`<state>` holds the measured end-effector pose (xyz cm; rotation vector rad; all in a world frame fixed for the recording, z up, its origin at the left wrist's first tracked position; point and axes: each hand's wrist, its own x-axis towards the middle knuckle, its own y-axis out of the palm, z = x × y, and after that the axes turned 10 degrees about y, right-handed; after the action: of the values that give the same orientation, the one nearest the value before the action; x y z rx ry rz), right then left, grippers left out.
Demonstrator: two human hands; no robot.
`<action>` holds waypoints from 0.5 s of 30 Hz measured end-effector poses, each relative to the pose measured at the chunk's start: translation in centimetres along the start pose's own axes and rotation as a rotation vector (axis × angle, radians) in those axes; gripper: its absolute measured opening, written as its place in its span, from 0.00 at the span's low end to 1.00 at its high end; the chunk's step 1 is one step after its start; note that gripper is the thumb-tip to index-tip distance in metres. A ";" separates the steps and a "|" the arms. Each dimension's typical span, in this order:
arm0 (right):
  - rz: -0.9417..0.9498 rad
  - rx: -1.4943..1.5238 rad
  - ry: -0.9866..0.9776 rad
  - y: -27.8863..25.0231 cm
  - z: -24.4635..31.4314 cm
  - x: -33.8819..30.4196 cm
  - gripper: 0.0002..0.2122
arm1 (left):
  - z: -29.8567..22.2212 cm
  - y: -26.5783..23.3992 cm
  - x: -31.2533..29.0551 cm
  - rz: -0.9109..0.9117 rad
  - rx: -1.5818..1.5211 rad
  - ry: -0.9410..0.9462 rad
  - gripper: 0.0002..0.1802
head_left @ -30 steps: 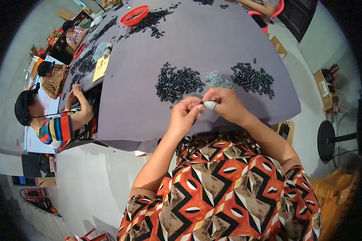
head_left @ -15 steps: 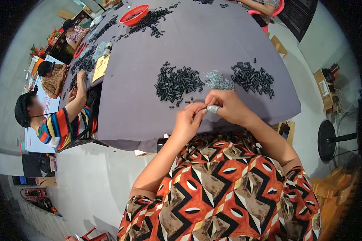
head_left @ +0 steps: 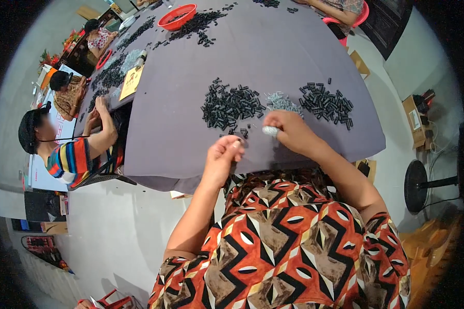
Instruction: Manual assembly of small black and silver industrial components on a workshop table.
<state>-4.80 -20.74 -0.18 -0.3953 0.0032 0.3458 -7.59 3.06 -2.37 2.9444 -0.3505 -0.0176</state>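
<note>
Left hand (head_left: pixel 223 156): the dark bit (head_left: pixel 238 140) at its fingertips is too small to tell.
Right hand (head_left: pixel 290 132): blurred, partly hiding the pale grey pile (head_left: pixel 282 102).
Far dark pile (head_left: pixel 267 3): cut by the upper edge.
Seated person (head_left: pixel 340 11): head cut off.

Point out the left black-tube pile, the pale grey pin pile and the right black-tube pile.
Left black-tube pile (head_left: pixel 231 107): head view, middle of the heap.
Pale grey pin pile (head_left: pixel 282 102): head view, exposed part beyond the right hand (head_left: pixel 287 130).
Right black-tube pile (head_left: pixel 326 105): head view, middle of the heap.
</note>
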 end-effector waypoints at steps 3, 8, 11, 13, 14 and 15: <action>-0.211 -0.441 -0.376 0.8 0.3 2.3 0.10 | -0.1 -0.6 0.3 -0.085 0.026 0.085 0.06; -0.230 -0.665 -0.335 2.6 -0.1 3.9 0.10 | 0.1 -1.3 0.2 -0.145 -0.031 0.020 0.06; -0.267 -0.706 -0.307 2.8 -1.5 4.1 0.07 | 0.3 -1.4 0.3 -0.101 -0.030 0.035 0.07; -0.276 -0.664 -0.306 2.9 -1.7 3.8 0.07 | 0.5 -1.5 0.3 -0.091 -0.034 0.054 0.07; -0.259 -0.641 -0.304 2.8 -1.6 3.7 0.06 | 0.5 -1.5 0.2 -0.076 -0.034 0.072 0.07; -0.245 -0.618 -0.303 2.6 -1.4 3.7 0.06 | 0.6 -1.4 0.1 -0.077 -0.033 0.074 0.07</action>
<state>-2.13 -17.82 -2.70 -0.9414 -0.4545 0.1535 -7.14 4.29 -3.23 2.9149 -0.2239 0.0741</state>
